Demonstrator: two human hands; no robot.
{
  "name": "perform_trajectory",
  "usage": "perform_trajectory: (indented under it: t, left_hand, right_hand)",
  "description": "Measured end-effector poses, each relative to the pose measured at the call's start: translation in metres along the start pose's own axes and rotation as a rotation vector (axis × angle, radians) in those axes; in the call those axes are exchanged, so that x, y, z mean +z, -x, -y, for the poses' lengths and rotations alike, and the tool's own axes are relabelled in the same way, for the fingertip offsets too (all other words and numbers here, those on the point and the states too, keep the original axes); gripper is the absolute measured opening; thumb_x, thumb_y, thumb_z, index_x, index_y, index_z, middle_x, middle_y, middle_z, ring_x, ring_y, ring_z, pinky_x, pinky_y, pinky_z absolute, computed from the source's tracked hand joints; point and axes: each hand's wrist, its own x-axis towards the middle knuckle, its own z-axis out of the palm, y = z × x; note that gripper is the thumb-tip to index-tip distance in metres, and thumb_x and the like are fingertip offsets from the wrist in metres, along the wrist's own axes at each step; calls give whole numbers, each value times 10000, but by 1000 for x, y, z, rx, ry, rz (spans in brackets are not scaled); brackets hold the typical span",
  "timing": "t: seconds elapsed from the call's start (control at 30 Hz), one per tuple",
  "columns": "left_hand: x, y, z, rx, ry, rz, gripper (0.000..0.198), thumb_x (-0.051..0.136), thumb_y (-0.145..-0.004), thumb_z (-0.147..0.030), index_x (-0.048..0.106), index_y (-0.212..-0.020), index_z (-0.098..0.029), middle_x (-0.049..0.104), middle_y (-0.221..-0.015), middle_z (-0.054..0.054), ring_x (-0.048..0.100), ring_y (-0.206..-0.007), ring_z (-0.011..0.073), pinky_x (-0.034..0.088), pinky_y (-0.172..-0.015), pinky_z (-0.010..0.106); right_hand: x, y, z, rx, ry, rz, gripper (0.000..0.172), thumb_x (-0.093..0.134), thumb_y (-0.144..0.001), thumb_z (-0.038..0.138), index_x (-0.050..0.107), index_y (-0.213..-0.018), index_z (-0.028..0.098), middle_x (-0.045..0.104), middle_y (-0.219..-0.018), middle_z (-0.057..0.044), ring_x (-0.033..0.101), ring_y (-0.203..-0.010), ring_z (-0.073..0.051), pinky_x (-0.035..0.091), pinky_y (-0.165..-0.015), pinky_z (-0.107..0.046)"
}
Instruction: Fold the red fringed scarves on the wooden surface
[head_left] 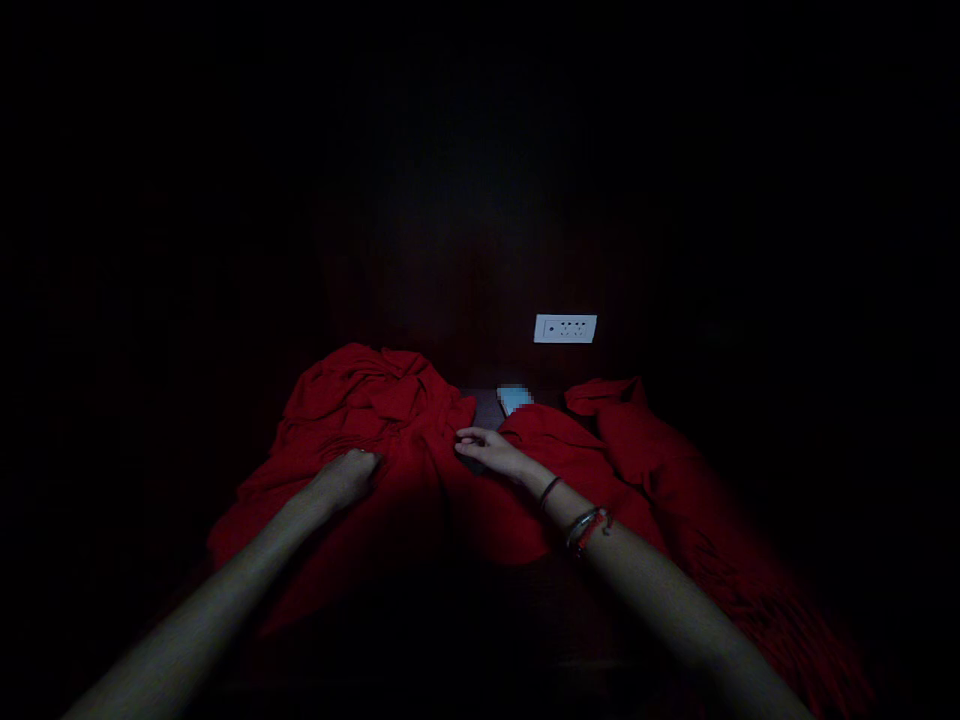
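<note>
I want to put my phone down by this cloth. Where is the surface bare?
Only a small dark gap shows, between the red cloth folds near the pale blue object, below the wall socket. Left hand and right hand rest on cloth; elsewhere is too dark.

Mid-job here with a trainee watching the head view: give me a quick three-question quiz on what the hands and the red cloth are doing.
1. True or false: both hands rest on the red cloth.
2. Which arm wears bracelets at the wrist? A) left B) right C) both
3. What white fitting sits on the dark wall behind the cloth?

Key
1. True: the left hand is curled on a fold, the right hand lies flatter on it.
2. B: the bracelets are on the right arm.
3. A socket plate, above a small light blue object too blurred to identify.
</note>
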Motion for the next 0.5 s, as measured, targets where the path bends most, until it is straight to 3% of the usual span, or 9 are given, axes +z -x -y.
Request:
perform_trajectory:
  t: [0.1, 0.23, 0.37, 0.5]
  left_hand:
    - [-16, 1, -2, 28, 75, -56, 232, 378, -771, -173, 602, -834, -171, 631, -881, 84, 574, -873, 199, 420, -789, 297]
    - [-53, 8, -4, 57, 262, -254, 216, 350, -802, -271, 536, -861, -177, 596, -927, 73, 536, -900, 211, 400, -843, 345]
    - [-85, 19, -4, 148, 617, -339, 265, 315, -829, -410, 459, -812, -188, 535, -815, 32, 518, -783, 174, 430, -766, 302]
    - [-100, 19, -11, 207, 800, -226, 306, 442, -769, -451, 480, -897, -176, 518, -759, 15, 521, -718, 178, 445, -673, 310]
  right_hand:
    - [23, -7, 1, -41, -51, -37, 515, 707, -578, 200, 575, -1075, 179, 589, -850, 0, 537, -750, -94, 441, -764, -241]
    - [27, -11, 19, -78, -113, -76, 304, 624, -569, 132, 631, -871, 171, 574, -660, 23, 540, -680, -123, 451, -731, -278]
    - [-10, 5, 40, -167, -376, -157, 249, 531, -576, 148, 610, -806, 203, 635, -817, -7, 575, -763, -144, 450, -747, -268]
    - [-62, 17, 46, -162, -334, -292, 287, 512, -543, 140, 580, -811, 217, 641, -823, -22, 581, -739, -163, 465, -687, -285]
